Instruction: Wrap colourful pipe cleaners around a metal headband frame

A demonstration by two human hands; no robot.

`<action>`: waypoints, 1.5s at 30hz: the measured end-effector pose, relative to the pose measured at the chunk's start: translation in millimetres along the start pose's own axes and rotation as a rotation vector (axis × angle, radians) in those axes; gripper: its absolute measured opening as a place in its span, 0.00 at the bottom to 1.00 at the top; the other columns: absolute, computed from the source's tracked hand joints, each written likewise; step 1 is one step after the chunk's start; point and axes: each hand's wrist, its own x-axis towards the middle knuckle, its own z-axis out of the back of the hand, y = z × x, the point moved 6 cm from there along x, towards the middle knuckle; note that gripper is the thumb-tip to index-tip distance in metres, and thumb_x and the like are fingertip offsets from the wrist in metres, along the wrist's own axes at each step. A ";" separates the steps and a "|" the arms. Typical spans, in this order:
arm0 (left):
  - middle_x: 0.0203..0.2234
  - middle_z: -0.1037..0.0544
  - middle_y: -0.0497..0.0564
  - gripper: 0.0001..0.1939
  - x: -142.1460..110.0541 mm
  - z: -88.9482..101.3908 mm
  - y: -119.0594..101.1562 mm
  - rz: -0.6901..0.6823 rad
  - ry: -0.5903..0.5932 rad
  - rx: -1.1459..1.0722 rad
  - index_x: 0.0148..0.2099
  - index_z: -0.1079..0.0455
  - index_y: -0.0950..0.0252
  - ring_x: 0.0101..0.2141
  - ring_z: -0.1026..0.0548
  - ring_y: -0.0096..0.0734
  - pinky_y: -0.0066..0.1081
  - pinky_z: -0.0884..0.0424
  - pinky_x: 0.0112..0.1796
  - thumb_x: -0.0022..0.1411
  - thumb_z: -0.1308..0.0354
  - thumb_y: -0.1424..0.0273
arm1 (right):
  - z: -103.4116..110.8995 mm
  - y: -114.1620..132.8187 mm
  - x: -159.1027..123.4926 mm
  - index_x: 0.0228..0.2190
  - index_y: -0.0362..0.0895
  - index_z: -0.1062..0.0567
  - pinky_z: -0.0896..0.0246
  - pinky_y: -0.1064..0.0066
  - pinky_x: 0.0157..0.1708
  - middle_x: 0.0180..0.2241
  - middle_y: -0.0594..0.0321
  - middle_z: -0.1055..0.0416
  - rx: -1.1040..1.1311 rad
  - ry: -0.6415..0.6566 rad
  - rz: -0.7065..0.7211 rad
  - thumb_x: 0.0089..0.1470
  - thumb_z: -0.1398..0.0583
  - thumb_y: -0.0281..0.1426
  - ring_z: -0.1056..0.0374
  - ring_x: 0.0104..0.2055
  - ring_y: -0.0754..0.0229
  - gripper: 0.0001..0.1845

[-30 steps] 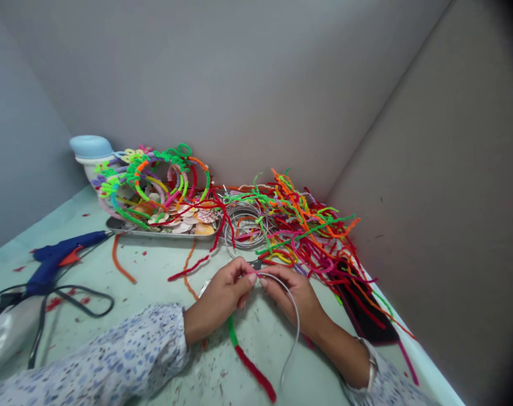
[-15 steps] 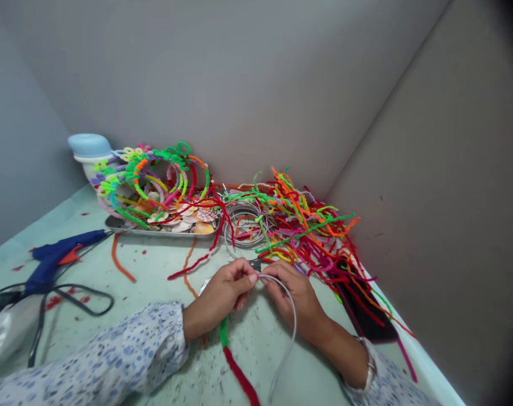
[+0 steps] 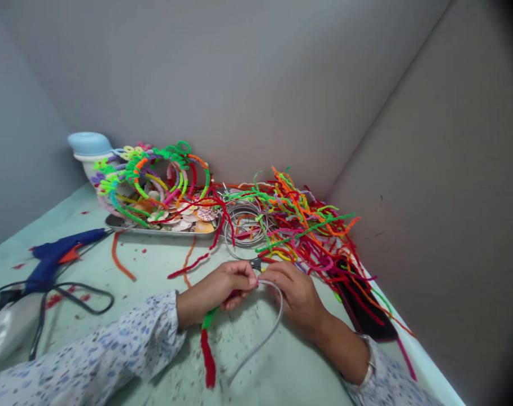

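Note:
My left hand (image 3: 228,286) is closed in a pinch on a grey wire (image 3: 277,316) that bends over and curves down toward the table. From beneath this hand comes a fuzzy length wrapped in pipe cleaner (image 3: 209,358), green above and red at its lower end. A speck of pink shows at the left fingertips. Close beside them, my right hand (image 3: 297,296) is curled with its fingertips together, near the wire's bend; what they grip is hidden. Black-handled cutters, partly hidden, lie just behind the hands.
Behind, a metal tray (image 3: 171,232) holds shells and several colourful fuzzy hoops (image 3: 154,155). Coiled wire (image 3: 244,243) and a heap of pipe cleaners (image 3: 307,220) lie to its right, partly over a dark phone-like slab (image 3: 368,316). A blue glue gun (image 3: 53,259) with its cord rests at left.
The wire's free end has swung left and the red-and-green wrapped end has turned left too, as the wire rotates in my fingers. My left wrist has shifted slightly left.

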 end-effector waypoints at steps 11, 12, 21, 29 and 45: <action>0.16 0.35 0.41 0.07 -5.1 -1.0 2.6 0.151 0.215 -0.065 0.31 0.37 0.65 0.09 0.48 0.14 0.23 0.61 0.12 0.52 0.41 0.71 | 5.7 13.8 1.2 0.41 0.47 0.27 0.37 0.67 0.34 0.34 0.58 0.27 -0.006 -0.003 0.191 0.55 0.46 0.19 0.33 0.36 0.59 0.16; 0.15 0.35 0.41 0.06 -6.2 -1.6 2.6 0.167 0.242 -0.065 0.31 0.37 0.65 0.09 0.48 0.14 0.23 0.61 0.12 0.52 0.41 0.71 | 5.9 15.6 1.0 0.41 0.47 0.27 0.37 0.67 0.33 0.33 0.58 0.27 0.006 -0.003 0.210 0.55 0.46 0.20 0.32 0.36 0.59 0.15; 0.15 0.41 0.38 0.07 2.6 6.4 -2.0 -0.119 -0.063 0.006 0.31 0.38 0.64 0.13 0.46 0.16 0.21 0.54 0.14 0.56 0.43 0.68 | 25.2 3.2 10.2 0.42 0.48 0.27 0.41 0.57 0.46 0.43 0.56 0.28 -0.160 -0.209 0.017 0.53 0.41 0.21 0.35 0.47 0.53 0.15; 0.17 0.41 0.39 0.07 0.9 9.9 -1.7 -0.304 -0.209 0.231 0.34 0.37 0.64 0.17 0.45 0.19 0.20 0.49 0.17 0.61 0.46 0.66 | 5.6 -17.1 1.6 0.33 0.45 0.27 0.38 0.67 0.38 0.33 0.61 0.30 0.382 -0.103 -0.493 0.58 0.44 0.32 0.33 0.37 0.59 0.06; 0.18 0.41 0.40 0.09 -5.5 4.4 -3.9 -0.294 -0.214 0.300 0.34 0.37 0.64 0.19 0.44 0.21 0.22 0.49 0.21 0.62 0.48 0.64 | -17.1 -21.9 -0.5 0.28 0.42 0.25 0.42 0.73 0.28 0.23 0.67 0.32 0.729 0.078 -0.735 0.52 0.42 0.31 0.38 0.26 0.64 0.06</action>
